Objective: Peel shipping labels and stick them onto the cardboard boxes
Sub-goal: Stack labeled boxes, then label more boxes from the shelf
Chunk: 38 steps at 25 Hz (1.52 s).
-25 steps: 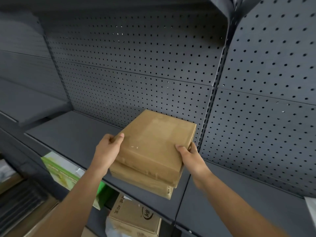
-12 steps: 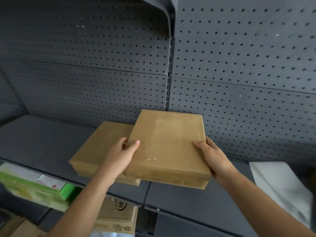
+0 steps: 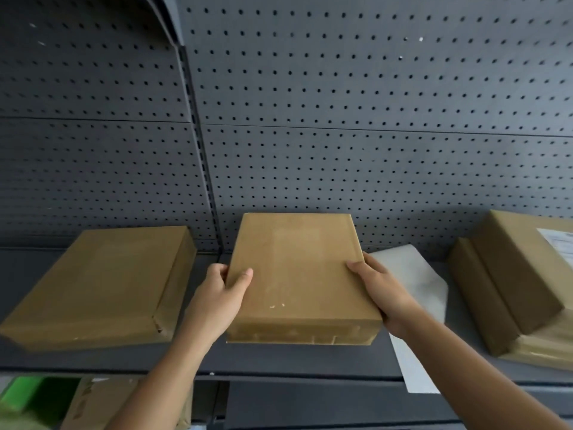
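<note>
Both hands, the left hand (image 3: pixel 214 301) and the right hand (image 3: pixel 383 294), grip the side edges of a flat cardboard box (image 3: pixel 297 274), thumbs on top. A second box (image 3: pixel 96 283) lies left of them on the shelf (image 3: pixel 279 360), a white sheet (image 3: pixel 415 293) right.

Single head-worn view, forward and slightly down, close before the grey shelf (image 3: pixel 279 361) and pegboard back wall (image 3: pixel 372 119).
</note>
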### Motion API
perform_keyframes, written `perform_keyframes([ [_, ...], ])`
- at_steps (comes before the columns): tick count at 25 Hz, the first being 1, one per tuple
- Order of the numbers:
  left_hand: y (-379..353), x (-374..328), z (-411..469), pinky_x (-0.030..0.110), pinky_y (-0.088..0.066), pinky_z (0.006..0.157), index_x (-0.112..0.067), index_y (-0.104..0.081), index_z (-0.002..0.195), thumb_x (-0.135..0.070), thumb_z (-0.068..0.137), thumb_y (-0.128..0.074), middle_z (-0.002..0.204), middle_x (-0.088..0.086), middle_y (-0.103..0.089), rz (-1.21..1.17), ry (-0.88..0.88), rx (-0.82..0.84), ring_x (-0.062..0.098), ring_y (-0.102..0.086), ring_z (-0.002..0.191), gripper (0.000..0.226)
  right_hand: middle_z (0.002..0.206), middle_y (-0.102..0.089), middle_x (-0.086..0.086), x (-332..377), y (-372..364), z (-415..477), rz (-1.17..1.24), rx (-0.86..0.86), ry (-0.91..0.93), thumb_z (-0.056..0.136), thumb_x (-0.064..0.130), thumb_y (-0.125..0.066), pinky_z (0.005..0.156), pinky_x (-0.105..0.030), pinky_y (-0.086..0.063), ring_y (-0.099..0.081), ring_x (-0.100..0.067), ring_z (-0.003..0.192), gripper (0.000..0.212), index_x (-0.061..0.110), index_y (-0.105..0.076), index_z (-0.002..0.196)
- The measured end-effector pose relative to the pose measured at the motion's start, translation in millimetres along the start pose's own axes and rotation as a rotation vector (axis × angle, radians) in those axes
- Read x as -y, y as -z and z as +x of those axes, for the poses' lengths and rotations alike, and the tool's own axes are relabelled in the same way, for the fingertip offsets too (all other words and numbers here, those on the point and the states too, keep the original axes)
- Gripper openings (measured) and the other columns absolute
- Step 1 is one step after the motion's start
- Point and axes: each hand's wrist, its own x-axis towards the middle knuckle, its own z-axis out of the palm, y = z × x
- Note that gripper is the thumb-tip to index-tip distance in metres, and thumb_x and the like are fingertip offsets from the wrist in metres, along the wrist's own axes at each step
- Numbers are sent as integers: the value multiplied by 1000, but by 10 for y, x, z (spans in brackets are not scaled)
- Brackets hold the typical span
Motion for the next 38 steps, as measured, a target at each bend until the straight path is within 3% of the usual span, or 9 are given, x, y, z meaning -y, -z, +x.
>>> perform_keyframes([
  [5, -316, 23, 8, 40, -57, 79, -24, -48, 128, -61, 98, -50, 98, -10, -64, 47, 2, 29, 11, -64, 84, 48, 110, -74, 4, -208, 207, 52, 1, -24, -20, 101, 30, -55, 83, -35, -58, -72, -18, 99, 20, 36, -63, 118],
  [8, -401, 69, 23, 38, -57, 76, -24, -49, 128, -61, 97, -50, 97, -10, -65, 68, 17, 24, 12, -65, 83, 49, 114, -74, 4, -294, 231, 98, -17, -35, -31, 100, 32, -55, 80, -32, -58, -72, -17, 100, 24, 35, -62, 124],
  [15, -496, 179, 23, 41, -58, 76, -25, -46, 128, -65, 96, -48, 96, -8, -68, 143, 48, 1, 17, -68, 82, 52, 115, -74, 10, -514, 234, 253, -52, -15, -55, 97, 39, -58, 98, -43, -55, -71, -16, 105, 32, 44, -57, 128],
  [25, -513, 204, -7, 45, -58, 82, -23, -45, 133, -66, 94, -50, 100, -9, -68, 132, 51, -23, 18, -68, 87, 59, 115, -74, 11, -567, 243, 296, -45, -23, -14, 97, 40, -59, 97, -41, -55, -71, -13, 103, 25, 48, -58, 121],
  [27, -492, 155, -27, 42, -55, 85, -22, -40, 142, -63, 97, -48, 117, -6, -67, 176, 14, -33, 21, -67, 97, 61, 126, -67, 12, -540, 280, 299, -80, -44, 15, 98, 41, -56, 100, -36, -51, -66, -12, 112, 33, 42, -55, 131],
  [30, -487, -11, -46, 42, -47, 93, -22, -34, 152, -58, 100, -45, 153, -4, -50, 243, -96, -90, 23, -57, 130, 64, 145, -48, 9, -468, 491, 333, -226, -146, 107, 102, 40, -51, 106, -29, -34, -43, -12, 136, 48, 28, -42, 148],
  [34, -631, -374, -40, 43, -47, 100, -25, -40, 149, -52, 101, -49, 156, -7, -47, 242, -287, -87, 20, -52, 136, 56, 151, -45, 1, -375, 987, 415, -329, -339, 172, 102, 31, -52, 112, -41, -37, -39, -17, 141, 44, 28, -44, 145],
  [38, -1001, -722, -56, 34, -44, 103, -26, -42, 147, -46, 103, -50, 154, -11, -48, 218, -460, 11, 16, -53, 135, 49, 152, -44, -3, -333, 1357, 451, -362, -407, 186, 101, 26, -54, 99, -33, -42, -45, -16, 131, 48, 24, -42, 147],
])
